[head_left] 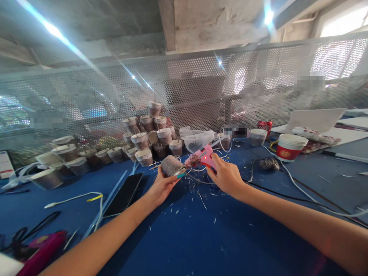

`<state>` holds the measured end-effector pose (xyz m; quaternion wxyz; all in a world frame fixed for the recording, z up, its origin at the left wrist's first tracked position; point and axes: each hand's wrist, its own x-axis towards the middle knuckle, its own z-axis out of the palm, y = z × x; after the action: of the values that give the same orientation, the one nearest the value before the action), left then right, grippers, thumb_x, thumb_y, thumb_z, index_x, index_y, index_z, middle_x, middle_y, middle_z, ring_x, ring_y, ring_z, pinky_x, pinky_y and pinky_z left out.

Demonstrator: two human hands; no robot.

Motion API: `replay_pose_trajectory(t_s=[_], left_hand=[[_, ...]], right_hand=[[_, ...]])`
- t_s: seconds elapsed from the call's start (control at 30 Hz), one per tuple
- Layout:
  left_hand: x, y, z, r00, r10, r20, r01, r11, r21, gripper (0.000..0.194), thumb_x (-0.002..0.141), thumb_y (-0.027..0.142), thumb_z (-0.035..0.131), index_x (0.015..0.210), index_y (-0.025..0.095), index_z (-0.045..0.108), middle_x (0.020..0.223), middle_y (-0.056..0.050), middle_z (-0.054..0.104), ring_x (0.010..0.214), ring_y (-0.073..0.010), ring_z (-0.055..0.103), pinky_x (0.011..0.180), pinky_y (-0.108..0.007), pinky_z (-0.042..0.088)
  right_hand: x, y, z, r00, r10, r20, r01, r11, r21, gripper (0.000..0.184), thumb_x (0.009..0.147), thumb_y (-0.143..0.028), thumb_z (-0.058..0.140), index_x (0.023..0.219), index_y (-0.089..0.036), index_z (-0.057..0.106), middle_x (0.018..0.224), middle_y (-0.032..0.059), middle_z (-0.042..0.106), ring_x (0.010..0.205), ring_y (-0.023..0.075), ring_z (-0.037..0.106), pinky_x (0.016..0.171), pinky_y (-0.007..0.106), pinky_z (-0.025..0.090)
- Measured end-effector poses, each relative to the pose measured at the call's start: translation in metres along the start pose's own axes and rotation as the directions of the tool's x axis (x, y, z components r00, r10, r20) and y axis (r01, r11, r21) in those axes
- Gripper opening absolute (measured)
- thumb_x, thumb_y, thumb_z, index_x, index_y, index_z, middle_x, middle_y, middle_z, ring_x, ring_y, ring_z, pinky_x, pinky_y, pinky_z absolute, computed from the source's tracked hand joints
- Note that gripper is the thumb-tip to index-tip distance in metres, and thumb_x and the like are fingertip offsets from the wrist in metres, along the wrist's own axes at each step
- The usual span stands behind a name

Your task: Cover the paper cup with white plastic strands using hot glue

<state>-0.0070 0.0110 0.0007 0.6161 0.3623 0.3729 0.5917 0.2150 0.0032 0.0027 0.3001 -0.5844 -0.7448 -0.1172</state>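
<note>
My left hand (163,187) is closed around a small cup wrapped in grey-brown twine (171,166), tilted on its side above the blue table. A teal thumbnail shows against its edge. In my right hand (227,176) is a pink hot glue gun (207,156) with a lit red light. Its nozzle points left and meets or nearly meets the rim of the wrapped cup; I cannot tell which. A strand of twine (198,180) trails rightward from the cup.
Stacked twine-wrapped cups (140,142) stand behind my hands, with more cups (66,153) at left. A black phone (126,193) lies by my left forearm. At right are a twine ball (269,164), red-and-white paper cups (291,147) and a white cable (296,188). A perforated screen (192,88) rises behind.
</note>
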Motion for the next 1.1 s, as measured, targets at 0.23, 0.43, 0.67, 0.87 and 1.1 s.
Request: replay_pose_trajectory(t_s=[0.23,0.43,0.67,0.87,1.1], left_hand=[[0.0,0.0,0.001,1.0,0.006,-0.005,-0.006,1.0,-0.008,0.086,0.052,-0.012,0.068,0.121,0.029,0.037,0.122,-0.006,0.057,0.098,-0.0192,0.066,0.1,-0.042,0.046],[-0.002,0.002,0.001,1.0,-0.016,-0.026,0.015,1.0,-0.013,0.085,0.052,-0.012,0.067,0.121,0.029,0.038,0.123,-0.006,0.056,0.101,-0.0197,0.064,0.098,-0.038,0.047],[0.001,0.0,-0.002,1.0,-0.009,-0.013,0.009,1.0,-0.015,0.088,0.053,-0.012,0.067,0.123,0.032,0.036,0.124,-0.007,0.054,0.099,-0.0192,0.063,0.093,-0.034,0.05],[0.001,0.0,-0.004,1.0,-0.003,-0.002,0.003,1.0,0.004,0.09,0.054,-0.008,0.07,0.125,0.036,0.036,0.123,-0.003,0.054,0.098,-0.018,0.062,0.094,-0.035,0.048],[-0.001,0.0,-0.005,1.0,0.007,0.027,-0.008,1.0,0.018,0.083,0.055,-0.004,0.073,0.123,0.031,0.042,0.115,-0.003,0.058,0.094,-0.0188,0.064,0.093,-0.036,0.049]], right_hand=[[0.0,-0.001,-0.002,1.0,0.018,-0.008,-0.018,1.0,-0.02,0.028,0.087,-0.031,0.042,0.11,-0.017,0.052,0.085,0.0076,0.072,0.06,0.019,0.063,0.05,0.027,0.023],[0.002,0.005,0.001,0.999,0.028,-0.046,-0.028,1.0,-0.003,0.03,0.087,-0.03,0.042,0.113,-0.018,0.052,0.089,0.007,0.072,0.06,0.0186,0.063,0.049,0.027,0.024],[0.003,0.006,0.002,0.998,0.062,-0.009,-0.062,0.998,-0.018,0.029,0.088,-0.031,0.042,0.113,-0.019,0.051,0.093,0.0071,0.073,0.06,0.019,0.064,0.049,0.027,0.024],[0.005,0.006,0.001,0.994,0.09,0.069,-0.087,0.995,-0.041,0.031,0.089,-0.03,0.042,0.117,-0.018,0.048,0.093,0.0093,0.072,0.067,0.0222,0.067,0.051,0.028,0.03],[0.009,0.012,0.01,0.973,0.222,0.062,-0.229,0.963,0.145,0.035,0.084,-0.042,0.055,0.104,-0.015,0.045,0.088,0.0113,0.064,0.084,0.0267,0.064,0.061,0.031,0.043]])
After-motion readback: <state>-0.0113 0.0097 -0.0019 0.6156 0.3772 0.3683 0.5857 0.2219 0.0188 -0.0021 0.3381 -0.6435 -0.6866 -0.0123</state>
